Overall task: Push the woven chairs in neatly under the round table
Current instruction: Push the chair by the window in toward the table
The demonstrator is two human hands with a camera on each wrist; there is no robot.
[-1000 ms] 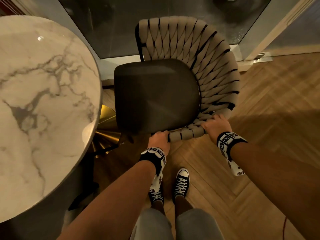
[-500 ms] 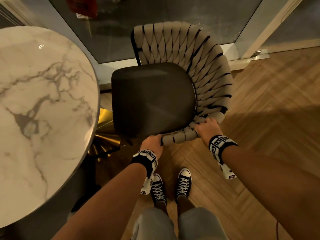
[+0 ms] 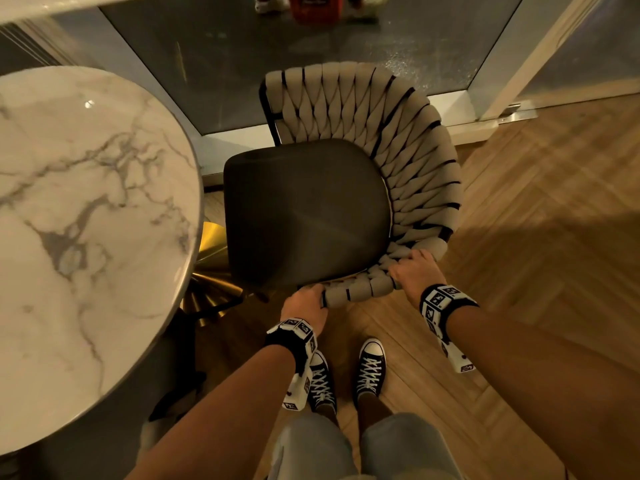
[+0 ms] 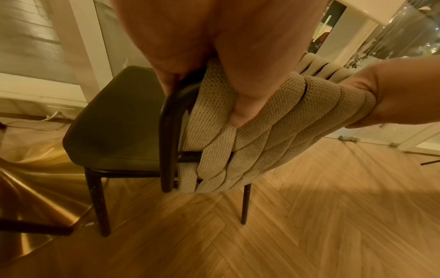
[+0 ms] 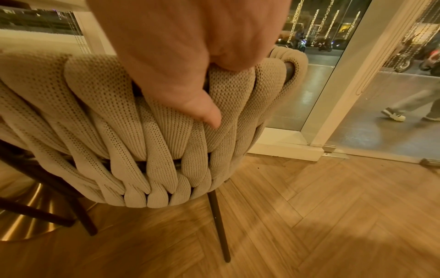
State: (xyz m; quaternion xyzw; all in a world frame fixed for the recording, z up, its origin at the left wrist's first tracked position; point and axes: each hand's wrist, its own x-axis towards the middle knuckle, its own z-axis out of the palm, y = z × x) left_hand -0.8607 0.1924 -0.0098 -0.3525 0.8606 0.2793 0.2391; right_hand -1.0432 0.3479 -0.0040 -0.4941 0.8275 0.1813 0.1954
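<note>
A woven chair [image 3: 408, 161] with a beige braided back and a dark seat [image 3: 304, 216] stands right of the round marble table [image 3: 86, 220], its seat edge close to the tabletop rim. My left hand [image 3: 306, 304] grips the near end of the woven back, fingers curled over the black frame [image 4: 169, 131] and thumb on the weave [image 4: 262, 135]. My right hand [image 3: 412, 271] grips the top of the woven back [image 5: 166, 131] a little further along, thumb pressed on the braids.
The table's gold pedestal base [image 3: 211, 268] shows between table and chair. Glass doors with a white frame [image 3: 516, 64] stand behind the chair. Herringbone wood floor [image 3: 536, 237] spreads to the right. My two sneakers [image 3: 370, 368] stand just behind the chair.
The view has tipped upward, so chair and table sit lower in the frame. Both hands keep the same grip on the chair back; the chair's gap to the table looks about the same.
</note>
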